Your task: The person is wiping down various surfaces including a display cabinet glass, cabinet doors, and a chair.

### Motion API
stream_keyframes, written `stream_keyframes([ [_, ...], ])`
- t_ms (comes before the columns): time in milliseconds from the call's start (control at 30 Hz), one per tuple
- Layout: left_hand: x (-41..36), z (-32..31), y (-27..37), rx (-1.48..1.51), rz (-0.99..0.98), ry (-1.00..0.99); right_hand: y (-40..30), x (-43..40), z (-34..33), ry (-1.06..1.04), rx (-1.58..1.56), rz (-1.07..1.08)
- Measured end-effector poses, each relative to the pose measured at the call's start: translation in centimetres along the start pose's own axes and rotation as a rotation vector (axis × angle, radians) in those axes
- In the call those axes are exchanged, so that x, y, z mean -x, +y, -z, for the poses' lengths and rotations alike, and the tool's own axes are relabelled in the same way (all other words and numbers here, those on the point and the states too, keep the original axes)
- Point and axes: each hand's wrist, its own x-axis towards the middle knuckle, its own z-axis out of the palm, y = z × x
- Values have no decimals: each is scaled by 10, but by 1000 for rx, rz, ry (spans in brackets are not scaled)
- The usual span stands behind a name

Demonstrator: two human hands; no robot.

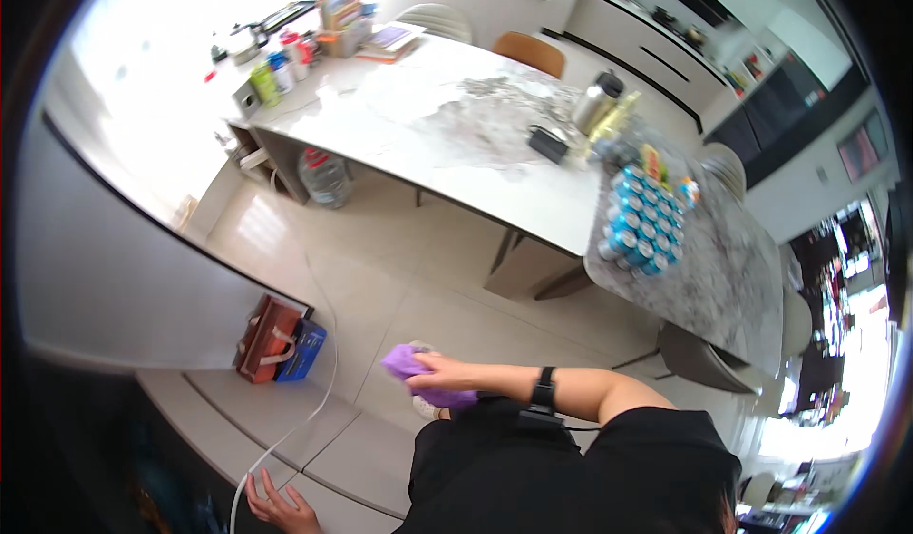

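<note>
My right hand [439, 373] grips a bunched purple cloth [446, 397], held out in front of my body above the tiled floor. A black strap with a small device [543, 395] is fastened on that forearm. At the lower left, my left hand [282, 505] has its fingers apart and holds nothing. A white cable [330, 363] runs down past its fingertips; whether they touch it I cannot tell. Beyond that hand, a reddish-brown bag [267, 339] with pale handles leans beside a blue box [302, 350] against a grey panel [143, 270].
A long marble-topped table [399, 117] bears bottles, books [389, 40] and a black case [548, 144]. On the adjoining grey table [727, 263] stands a pack of blue cans [644, 224]. A chair [702, 356] juts out at right. A large water bottle [324, 177] stands underneath.
</note>
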Motion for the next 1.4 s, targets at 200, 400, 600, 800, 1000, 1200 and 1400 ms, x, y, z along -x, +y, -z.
stream_keyframes([
  [200, -18, -13, 86, 434, -165, -264, 40, 139, 71, 289, -431, -273],
  [400, -35, -54, 265, 1324, 154, -954, 71, 187, 96, 525, -71, -34],
  [600, 4, -92, 440, 1543, 268, -1226, 66, 206, 180, 370, 422, 242],
  [800, 93, -154, 493, 1530, 136, -1120, 85, 165, 265, 244, 1077, 534],
  [1000, 119, -180, 516, 1470, 364, -991, 206, 67, 323, -12, 1964, 318],
  [1200, 148, -242, 506, 1486, 603, -802, 245, 27, 330, -639, 2316, 335],
  [1400, 172, -290, 508, 1467, 668, -860, 296, 2, 319, -759, 2151, 131],
])
